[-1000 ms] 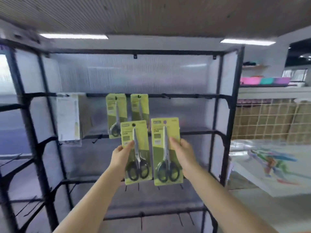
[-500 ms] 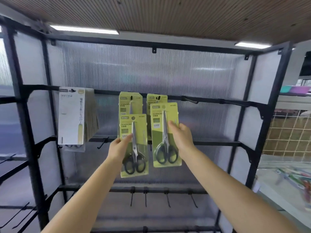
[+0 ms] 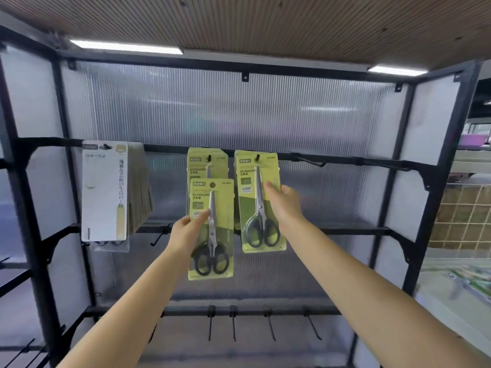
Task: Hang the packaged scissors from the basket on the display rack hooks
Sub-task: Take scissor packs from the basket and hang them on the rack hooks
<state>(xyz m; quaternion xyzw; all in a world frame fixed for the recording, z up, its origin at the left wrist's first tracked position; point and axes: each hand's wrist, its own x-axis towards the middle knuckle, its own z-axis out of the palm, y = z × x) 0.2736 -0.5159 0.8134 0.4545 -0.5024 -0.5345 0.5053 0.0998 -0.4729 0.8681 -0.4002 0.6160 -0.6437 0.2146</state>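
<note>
Head view: left hand [image 3: 187,229] pinches a yellow-green carded pack of black-handled scissors [image 3: 211,229] below the upper black rack rail [image 3: 345,162], upright, long axis vertical, blades up, handles down. Right hand [image 3: 284,205] grips a second identical pack [image 3: 260,200], same orientation, its hang hole on a rail hook [image 3: 257,157].

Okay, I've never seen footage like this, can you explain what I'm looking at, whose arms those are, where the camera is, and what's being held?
The camera sits on a person's head, so the arms are their own. They face a black display rack with hooks. The left hand pinches a green scissors pack, not yet hung. The right hand holds a second scissors pack whose hole is at a hook on the upper bar. Another scissors pack hangs behind the left one, and white packaged goods hang further left.
</note>
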